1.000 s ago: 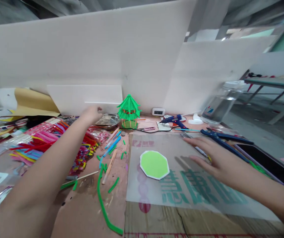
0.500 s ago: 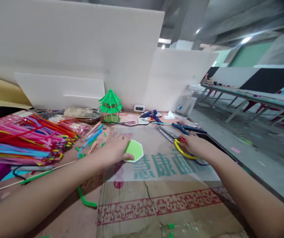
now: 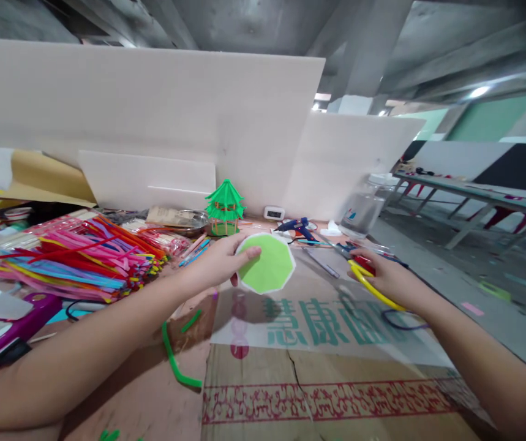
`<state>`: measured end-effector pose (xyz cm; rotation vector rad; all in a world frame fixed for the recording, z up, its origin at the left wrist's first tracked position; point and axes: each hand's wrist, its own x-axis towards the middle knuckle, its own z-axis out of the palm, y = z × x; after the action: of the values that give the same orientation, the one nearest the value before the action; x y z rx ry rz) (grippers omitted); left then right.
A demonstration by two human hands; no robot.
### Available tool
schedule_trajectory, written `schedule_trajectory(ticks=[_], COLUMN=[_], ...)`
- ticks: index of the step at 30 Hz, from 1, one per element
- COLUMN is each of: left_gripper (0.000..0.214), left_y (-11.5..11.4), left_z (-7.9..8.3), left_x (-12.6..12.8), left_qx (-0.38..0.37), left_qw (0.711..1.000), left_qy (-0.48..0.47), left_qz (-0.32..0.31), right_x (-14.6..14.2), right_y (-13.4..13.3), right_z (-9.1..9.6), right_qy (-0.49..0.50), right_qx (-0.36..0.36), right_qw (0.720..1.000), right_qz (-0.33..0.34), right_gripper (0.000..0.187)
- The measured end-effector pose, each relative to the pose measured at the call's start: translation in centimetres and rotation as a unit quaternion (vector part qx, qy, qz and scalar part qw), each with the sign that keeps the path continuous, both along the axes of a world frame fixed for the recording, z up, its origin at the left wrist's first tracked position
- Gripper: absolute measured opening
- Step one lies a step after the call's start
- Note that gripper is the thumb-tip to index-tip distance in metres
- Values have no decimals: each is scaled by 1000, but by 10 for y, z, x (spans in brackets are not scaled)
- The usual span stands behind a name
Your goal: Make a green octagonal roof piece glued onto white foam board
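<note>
My left hand (image 3: pixel 226 263) pinches the left edge of a light green octagonal piece of card (image 3: pixel 269 266) with a white rim, thumb on top, raised over the table. On the right, my right hand (image 3: pixel 379 272) is closed around the handles of yellow-handled scissors (image 3: pixel 364 275), whose blades point away to the far left. A pen-like tool (image 3: pixel 322 264) lies on the sheet near the scissors. Behind the card stands a small green pavilion model (image 3: pixel 226 208) with a two-tiered roof.
Colourful pipe cleaners (image 3: pixel 79 257) are heaped at the left, near a purple tool (image 3: pixel 19 331). At the back are a blue glue gun (image 3: pixel 297 228), a small digital clock (image 3: pixel 274 212) and a clear plastic jar (image 3: pixel 364 205). Printed cardboard (image 3: pixel 327 398) covers the front.
My left hand has lifted the green card off the table, tilting it towards me. My right hand has picked up the scissors. The view has shifted left and up.
</note>
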<state>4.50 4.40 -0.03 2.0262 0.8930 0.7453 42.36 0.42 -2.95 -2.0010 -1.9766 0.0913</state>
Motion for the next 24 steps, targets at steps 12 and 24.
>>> schedule_trajectory(ticks=[12, 24], left_gripper=[31, 44], left_y=[-16, -18], left_z=[30, 22], left_x=[-10, -9], left_qx=[-35, -50], left_qw=[995, 980], left_qy=[-95, -189], left_qz=[-24, 28], right_x=[-151, -158], right_y=[-21, -41], right_z=[62, 62], right_qy=[397, 378], right_qx=[122, 128], right_qw=[874, 871], right_qz=[254, 287], right_gripper=[44, 46])
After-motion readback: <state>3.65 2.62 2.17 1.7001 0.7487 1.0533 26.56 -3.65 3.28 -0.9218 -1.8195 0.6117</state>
